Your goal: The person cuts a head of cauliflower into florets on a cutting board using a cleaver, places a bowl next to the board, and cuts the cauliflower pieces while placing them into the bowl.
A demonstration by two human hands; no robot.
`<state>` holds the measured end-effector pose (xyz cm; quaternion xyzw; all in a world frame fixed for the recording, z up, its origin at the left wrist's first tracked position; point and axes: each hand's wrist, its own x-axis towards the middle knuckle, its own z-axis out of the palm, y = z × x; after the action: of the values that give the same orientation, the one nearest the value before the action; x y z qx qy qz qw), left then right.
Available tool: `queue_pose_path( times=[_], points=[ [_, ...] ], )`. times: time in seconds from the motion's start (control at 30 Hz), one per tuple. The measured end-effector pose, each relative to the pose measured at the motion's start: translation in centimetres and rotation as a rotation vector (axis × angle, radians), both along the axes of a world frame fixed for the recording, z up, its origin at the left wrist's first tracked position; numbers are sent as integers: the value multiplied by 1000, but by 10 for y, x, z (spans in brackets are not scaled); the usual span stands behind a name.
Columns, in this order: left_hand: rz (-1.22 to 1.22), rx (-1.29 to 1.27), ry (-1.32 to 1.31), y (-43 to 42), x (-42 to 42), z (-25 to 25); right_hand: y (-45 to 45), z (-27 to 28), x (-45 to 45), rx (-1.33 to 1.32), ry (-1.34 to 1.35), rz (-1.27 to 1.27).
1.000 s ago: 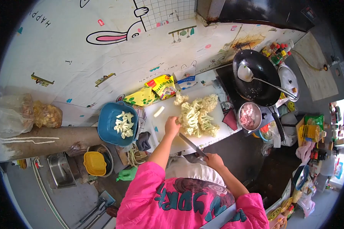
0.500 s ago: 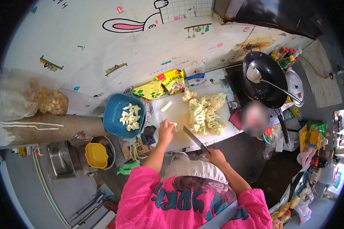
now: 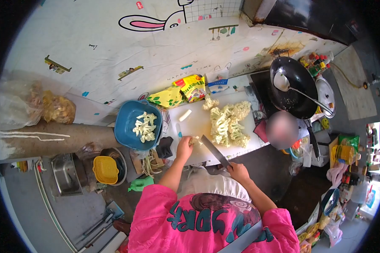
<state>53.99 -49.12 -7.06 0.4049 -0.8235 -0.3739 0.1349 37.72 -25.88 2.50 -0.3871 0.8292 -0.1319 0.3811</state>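
My left hand (image 3: 184,148) is closed on a small cauliflower floret (image 3: 195,141) at the front of the white cutting board (image 3: 190,126). In my right hand (image 3: 238,172) is the handle of a kitchen knife (image 3: 215,151), its blade pointing up and left with the tip close beside the floret. A large pile of cauliflower (image 3: 229,124) lies to the right on the board, with a smaller piece just above it. A pale cut stem (image 3: 185,115) rests at the upper left. Cut florets (image 3: 145,127) sit inside the blue basin (image 3: 121,118) left of the board.
Yellow packets (image 3: 192,87) stand behind the board against the wall. A black wok (image 3: 302,69) with a metal ladle (image 3: 281,82) in it sits on the stove at right. A yellow basket (image 3: 105,170) and a metal sink (image 3: 66,175) are at lower left.
My left hand has shifted slightly, bringing the floret nearer the knife tip. The knife has moved a little up to the left. The camera view has shifted slightly.
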Motion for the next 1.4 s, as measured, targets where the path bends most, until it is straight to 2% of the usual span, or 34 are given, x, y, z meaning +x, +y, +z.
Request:
queue_pose_path(
  times=[0.1, 0.5, 0.6, 0.83, 0.93, 1.03, 1.23, 1.33, 1.4],
  points=[
    [23, -12, 4, -1, -4, 0, 1, -11, 3, -55, 6, -56],
    [58, 20, -29, -6, -16, -8, -17, -1, 7, 63, 72, 1],
    [74, 35, -48, -7, -20, -12, -17, -15, 7, 123, 79, 10],
    [134, 45, -131, -1, -21, -9, -31, -19, 6, 155, -15, -3],
    [88, 66, -8, 2, -8, -13, -30, -28, 6, 123, -53, -47],
    [82, -45, 89, 9, 7, -13, -27, -29, 5, 100, -75, -76],
    [160, -40, 148, 17, 18, -17, -19, -16, 4, 74, -58, -84],
    [82, -38, 112, 11, 16, -26, -9, -18, 5, 33, -54, -91],
    [198, 32, 142, 12, 7, -30, -5, -17, 5, -24, -71, -92]
  ],
)
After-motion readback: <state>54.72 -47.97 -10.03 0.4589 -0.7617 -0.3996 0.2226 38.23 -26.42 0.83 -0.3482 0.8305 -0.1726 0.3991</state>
